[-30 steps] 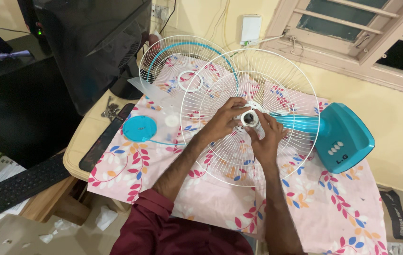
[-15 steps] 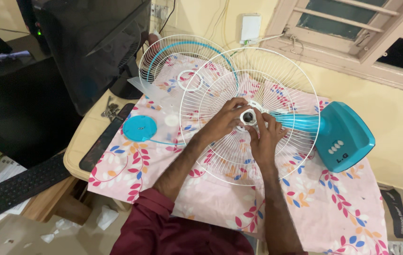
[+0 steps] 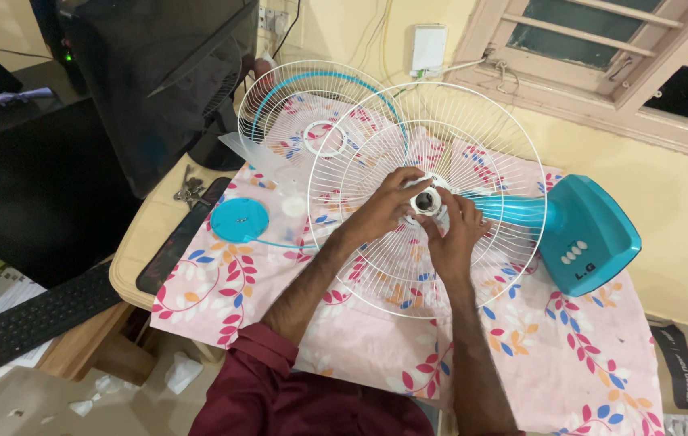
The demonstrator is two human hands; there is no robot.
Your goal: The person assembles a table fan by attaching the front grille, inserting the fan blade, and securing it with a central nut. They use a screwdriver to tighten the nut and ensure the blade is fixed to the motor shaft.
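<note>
A white wire fan guard (image 3: 489, 145) lies over the fan's motor, on a pink floral cloth (image 3: 570, 355). At its centre sits a white round nut (image 3: 425, 199). My left hand (image 3: 384, 206) grips the nut from the left, and my right hand (image 3: 455, 234) holds it from the lower right, fingers curled around it. The fan's teal stem (image 3: 513, 210) runs right to the teal base (image 3: 594, 234). A second white guard with a teal rim (image 3: 315, 105) lies behind, at the upper left.
A teal round cap (image 3: 238, 220) and clear fan blades (image 3: 279, 173) lie on the cloth to the left. A dark monitor (image 3: 158, 73), keys (image 3: 189, 189), a black wrist rest (image 3: 174, 242) and a black keyboard (image 3: 41, 315) stand further left. Window frame (image 3: 602, 56) at the upper right.
Both hands have shifted slightly around the central nut, fingers regripping it. The guard and fan have stayed in place.
</note>
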